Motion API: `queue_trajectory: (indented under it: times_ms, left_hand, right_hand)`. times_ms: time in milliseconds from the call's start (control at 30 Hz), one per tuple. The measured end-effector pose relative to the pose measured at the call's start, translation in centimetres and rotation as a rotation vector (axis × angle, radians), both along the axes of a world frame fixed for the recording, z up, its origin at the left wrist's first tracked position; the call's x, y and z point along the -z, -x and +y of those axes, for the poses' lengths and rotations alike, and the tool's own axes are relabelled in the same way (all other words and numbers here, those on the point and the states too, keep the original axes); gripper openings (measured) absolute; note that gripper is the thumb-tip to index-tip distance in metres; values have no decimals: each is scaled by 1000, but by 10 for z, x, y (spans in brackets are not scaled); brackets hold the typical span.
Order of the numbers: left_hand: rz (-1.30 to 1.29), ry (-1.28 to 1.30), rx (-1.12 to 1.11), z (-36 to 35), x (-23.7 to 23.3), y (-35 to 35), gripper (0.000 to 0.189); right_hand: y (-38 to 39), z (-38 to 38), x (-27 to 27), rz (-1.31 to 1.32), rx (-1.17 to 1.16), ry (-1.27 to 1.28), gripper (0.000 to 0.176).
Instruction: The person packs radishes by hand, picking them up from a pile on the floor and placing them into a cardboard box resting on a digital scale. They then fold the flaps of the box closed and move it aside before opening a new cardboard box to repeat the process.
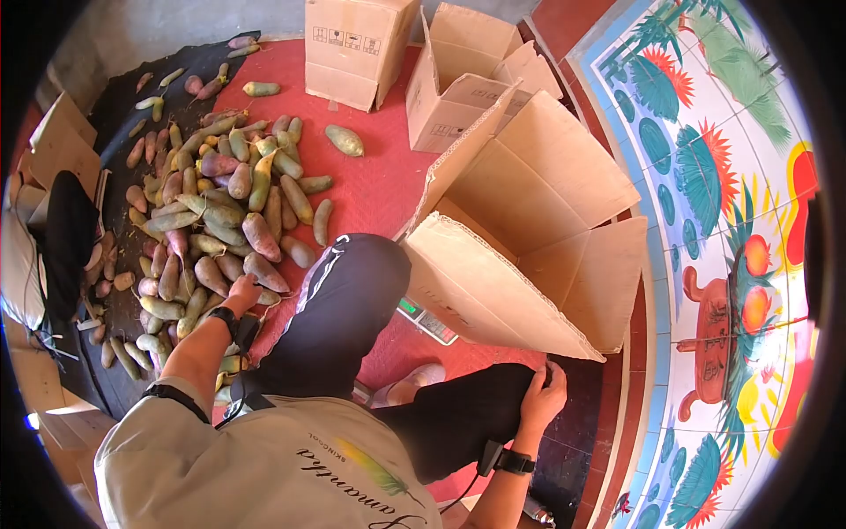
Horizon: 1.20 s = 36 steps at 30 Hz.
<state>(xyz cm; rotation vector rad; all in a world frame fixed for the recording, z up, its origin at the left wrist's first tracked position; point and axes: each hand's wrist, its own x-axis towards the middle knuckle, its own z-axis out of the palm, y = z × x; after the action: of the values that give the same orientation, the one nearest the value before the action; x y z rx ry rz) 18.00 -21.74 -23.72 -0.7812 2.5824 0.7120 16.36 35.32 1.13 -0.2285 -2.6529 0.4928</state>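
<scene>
My left hand (242, 295) is down at the near edge of a heap of green and purple radishes (225, 194). Its fingers are closed at a purple radish (265, 272), and part of the grip is hidden by the hand. My right hand (544, 401) rests on my right knee, fingers loosely bent and apart, holding nothing. Just beyond its fingertips is the bottom corner of a large open cardboard box (493, 282), flaps raised. The box stands tilted in this view on a digital scale (434, 327) with a lit green display.
A closed carton (352, 48) and another open carton (463, 84) stand at the back. A single radish (345, 140) lies apart on the red mat (374, 181). To the right runs a painted tile wall (696, 291). More cardboard (66, 145) sits at the left.
</scene>
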Motion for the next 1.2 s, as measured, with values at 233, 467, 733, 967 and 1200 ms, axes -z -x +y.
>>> queue_trajectory:
  times_ms: [233,467,733,967,1200]
  left_hand:
    - [-83,1,-5,1,0,7,43]
    - [20,100,37,-3,-5,24,42]
    - [162,241,111,-58,44,77,53]
    - [243,570,321,-125,103,146,58]
    - [89,547,292,-93,62,167,55]
  right_hand:
    - [1,-2,-2,11,-7,-23,18]
    - [1,-4,-4,9,3,6,17]
    - [1,-10,-1,-72,108,-39,16]
    - [4,-8,10,-34,122,-39,17]
    - [7,-15,0,-68,148,-7,17]
